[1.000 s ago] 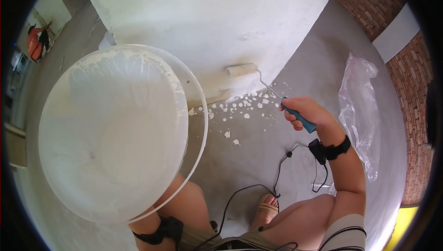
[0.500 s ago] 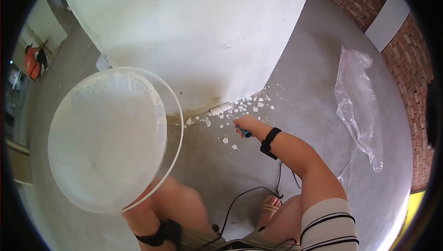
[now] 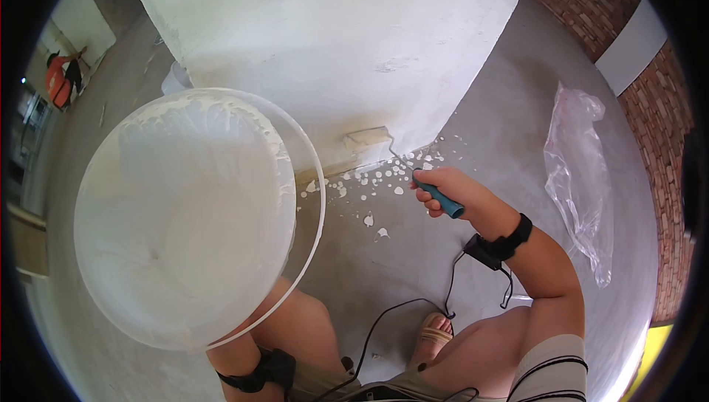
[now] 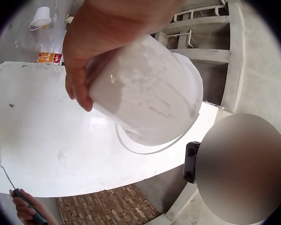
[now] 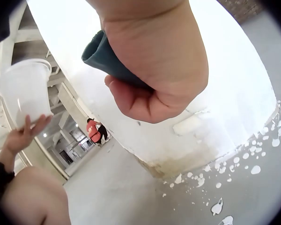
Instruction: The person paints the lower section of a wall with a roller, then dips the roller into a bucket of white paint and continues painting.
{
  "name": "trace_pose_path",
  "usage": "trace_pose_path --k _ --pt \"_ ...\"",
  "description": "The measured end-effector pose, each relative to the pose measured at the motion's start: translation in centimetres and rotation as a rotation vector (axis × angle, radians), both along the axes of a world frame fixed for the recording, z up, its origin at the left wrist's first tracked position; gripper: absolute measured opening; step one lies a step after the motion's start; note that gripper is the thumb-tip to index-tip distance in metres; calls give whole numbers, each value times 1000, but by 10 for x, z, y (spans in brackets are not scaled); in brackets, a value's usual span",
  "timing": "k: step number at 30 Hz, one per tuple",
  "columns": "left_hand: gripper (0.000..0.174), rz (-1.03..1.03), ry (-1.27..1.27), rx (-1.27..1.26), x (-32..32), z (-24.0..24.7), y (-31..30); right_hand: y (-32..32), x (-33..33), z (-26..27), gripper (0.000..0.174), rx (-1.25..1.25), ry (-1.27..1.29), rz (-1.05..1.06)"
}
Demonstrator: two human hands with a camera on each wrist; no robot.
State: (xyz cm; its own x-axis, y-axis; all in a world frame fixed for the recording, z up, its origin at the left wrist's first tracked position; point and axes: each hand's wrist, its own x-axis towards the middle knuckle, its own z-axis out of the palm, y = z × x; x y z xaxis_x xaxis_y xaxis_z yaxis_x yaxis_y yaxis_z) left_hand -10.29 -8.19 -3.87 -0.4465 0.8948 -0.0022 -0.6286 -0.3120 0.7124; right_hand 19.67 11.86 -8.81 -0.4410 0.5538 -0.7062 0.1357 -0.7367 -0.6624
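My right hand grips the teal handle of a paint roller. Its pale sleeve lies against the lower part of a white wall, over a brownish-stained strip just above the floor. In the left wrist view, my left hand holds a white plastic bucket by its base, fingers curled at the bottom edge. From the head view, the bucket is tilted with its mouth facing me, cream paint coating its inside and rim; it hides most of the left hand. The bucket's wire-like handle hangs loose around the right side.
White paint spots dot the grey floor along the wall's foot. Crumpled clear plastic lies to the right, before a brick-patterned wall. A black cable runs by my sandaled foot. Another person crouches far left.
The roller went down to the wall's foot half a second ago and is now back up on the wall, slightly lower than at first. The left hand keeps holding the bucket.
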Motion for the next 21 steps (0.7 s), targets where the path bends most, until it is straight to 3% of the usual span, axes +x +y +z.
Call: trace_pose_path --k 6,16,21 --pt "80 44 -75 -18 9 7 3 -16 -7 4 24 87 -23 -7" --pt "80 19 -78 -14 7 7 4 19 -28 -135 21 -13 -62 -8" --pt "79 3 -79 -3 5 7 5 20 -54 -164 23 -37 -135 -40"
